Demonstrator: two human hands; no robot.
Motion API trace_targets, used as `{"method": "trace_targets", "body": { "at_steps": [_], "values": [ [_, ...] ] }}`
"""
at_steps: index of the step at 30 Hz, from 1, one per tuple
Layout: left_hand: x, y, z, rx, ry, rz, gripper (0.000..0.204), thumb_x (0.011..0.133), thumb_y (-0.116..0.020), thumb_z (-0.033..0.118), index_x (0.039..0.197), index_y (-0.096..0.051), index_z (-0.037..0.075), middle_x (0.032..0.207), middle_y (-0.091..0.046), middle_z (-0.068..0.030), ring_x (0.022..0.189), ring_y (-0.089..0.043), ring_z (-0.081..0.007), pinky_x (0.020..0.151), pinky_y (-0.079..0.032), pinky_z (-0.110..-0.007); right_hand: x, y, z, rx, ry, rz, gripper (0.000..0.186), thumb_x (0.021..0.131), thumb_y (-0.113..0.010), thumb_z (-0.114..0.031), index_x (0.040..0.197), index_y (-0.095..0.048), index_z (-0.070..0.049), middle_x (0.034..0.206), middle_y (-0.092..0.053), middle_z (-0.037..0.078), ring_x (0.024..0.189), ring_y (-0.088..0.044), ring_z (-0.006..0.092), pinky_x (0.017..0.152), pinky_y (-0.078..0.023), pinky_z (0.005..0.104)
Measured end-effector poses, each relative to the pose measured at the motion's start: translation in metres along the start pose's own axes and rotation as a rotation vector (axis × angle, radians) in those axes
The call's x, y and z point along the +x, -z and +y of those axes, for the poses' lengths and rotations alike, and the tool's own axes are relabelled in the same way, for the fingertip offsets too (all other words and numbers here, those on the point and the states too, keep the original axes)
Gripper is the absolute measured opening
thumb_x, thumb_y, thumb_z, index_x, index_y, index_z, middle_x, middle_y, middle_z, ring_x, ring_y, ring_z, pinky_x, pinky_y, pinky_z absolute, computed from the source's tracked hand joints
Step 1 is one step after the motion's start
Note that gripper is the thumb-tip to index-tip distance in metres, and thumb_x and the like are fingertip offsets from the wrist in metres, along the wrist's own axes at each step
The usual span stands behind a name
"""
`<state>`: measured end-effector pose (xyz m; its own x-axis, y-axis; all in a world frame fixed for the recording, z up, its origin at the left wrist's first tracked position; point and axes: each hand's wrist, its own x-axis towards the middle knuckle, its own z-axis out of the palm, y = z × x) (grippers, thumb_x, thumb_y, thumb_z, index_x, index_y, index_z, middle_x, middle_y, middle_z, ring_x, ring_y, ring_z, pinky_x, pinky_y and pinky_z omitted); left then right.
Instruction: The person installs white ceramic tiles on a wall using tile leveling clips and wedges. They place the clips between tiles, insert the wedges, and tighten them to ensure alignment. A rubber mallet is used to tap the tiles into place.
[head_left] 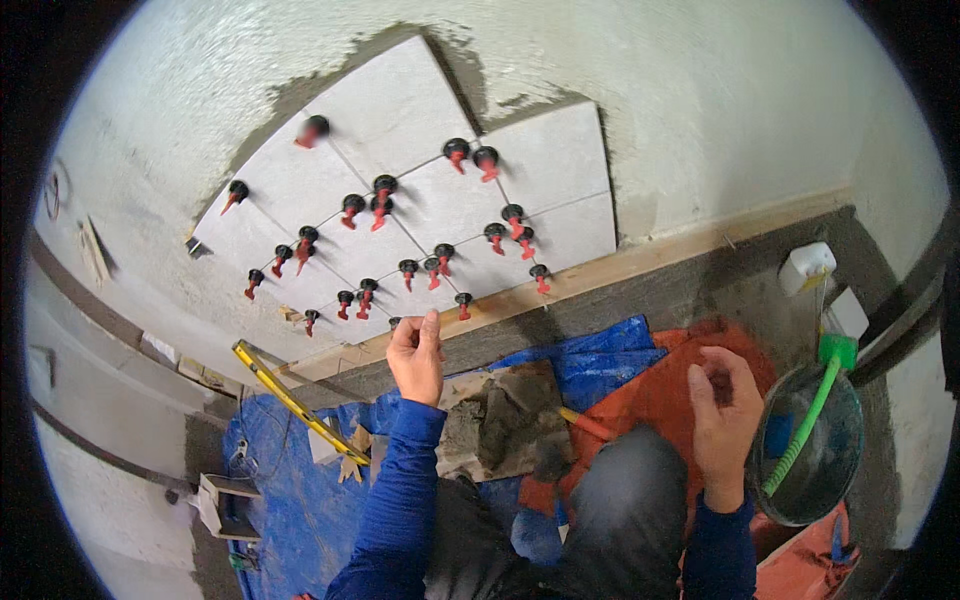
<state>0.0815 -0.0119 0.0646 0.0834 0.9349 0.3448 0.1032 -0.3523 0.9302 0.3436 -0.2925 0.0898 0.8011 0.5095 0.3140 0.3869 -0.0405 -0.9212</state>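
Light grey tiles [400, 100] cover part of the wall in front of me, with several black-and-red tile leveling clips [385, 187] standing in their joints. My left hand [417, 358] is raised by the lowest tile row, its fingers curled and the thumb pressed toward them. Right beside its fingertips a black clip base [395, 322] shows; whether the hand touches it or holds something small, I cannot tell. Off to the right, my right hand [725, 410] hovers above the orange sheet with fingers curved and thumb apart, nothing visible in it.
A wooden batten [640, 262] runs under the tiles. Below lies a board with mortar [510, 415] on blue tarp [290, 500]. A yellow level [300, 405] leans at the left. At the right stand a dark bucket [840, 430] with a green-handled brush [815, 420] and a white container [806, 266].
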Motion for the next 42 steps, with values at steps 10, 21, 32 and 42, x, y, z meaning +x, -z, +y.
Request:
{"method": "trace_targets", "body": {
  "at_steps": [10,21,32,42],
  "values": [
    [0.044,0.026,0.103,0.528,-0.722,0.267,0.021,0.089,-0.082,0.015,0.103,-0.070,0.004,0.097,-0.064,-0.0089,0.093,-0.060,-0.0288,0.086,-0.049,-0.038,0.055,-0.168,-0.133,0.156,0.656,-0.250,0.017,0.096,-0.077,-0.013,0.102,-0.072,0.002,0.087,-0.073,0.016,0.071,-0.071,0.0214,0.063,-0.054,0.0322],
    [0.126,0.043,0.157,0.903,-0.950,0.043,0.013,0.084,-0.079,0.021,0.096,-0.077,0.015,0.101,-0.065,-0.0042,0.102,-0.056,-0.0298,0.088,-0.041,-0.044,0.080,-0.283,-0.159,0.205,0.511,-0.181,0.032,0.098,-0.073,-0.033,0.096,-0.071,-0.001,0.086,-0.074,0.020,0.077,-0.072,0.0390,0.069,-0.054,0.0492],
    [0.152,-0.006,0.179,1.327,-0.472,-0.052,0.051,0.092,-0.064,0.055,0.086,-0.084,0.008,0.100,-0.075,-0.0171,0.106,-0.064,-0.0355,0.093,-0.044,-0.052,0.081,-0.316,-0.157,0.181,0.526,-0.085,0.017,0.090,-0.076,-0.016,0.093,-0.067,-0.002,0.084,-0.070,0.019,0.076,-0.069,0.0413,0.067,-0.053,0.0503],
    [0.156,-0.033,0.174,1.407,-0.203,0.109,0.048,0.080,-0.069,0.054,0.088,-0.084,0.009,0.104,-0.077,-0.0190,0.111,-0.068,-0.0386,0.098,-0.048,-0.053,0.077,-0.347,-0.142,0.439,0.465,0.026,0.011,0.087,-0.075,-0.012,0.093,-0.067,-0.007,0.084,-0.069,0.017,0.076,-0.068,0.0424,0.063,-0.051,0.0501]
  ]
}}
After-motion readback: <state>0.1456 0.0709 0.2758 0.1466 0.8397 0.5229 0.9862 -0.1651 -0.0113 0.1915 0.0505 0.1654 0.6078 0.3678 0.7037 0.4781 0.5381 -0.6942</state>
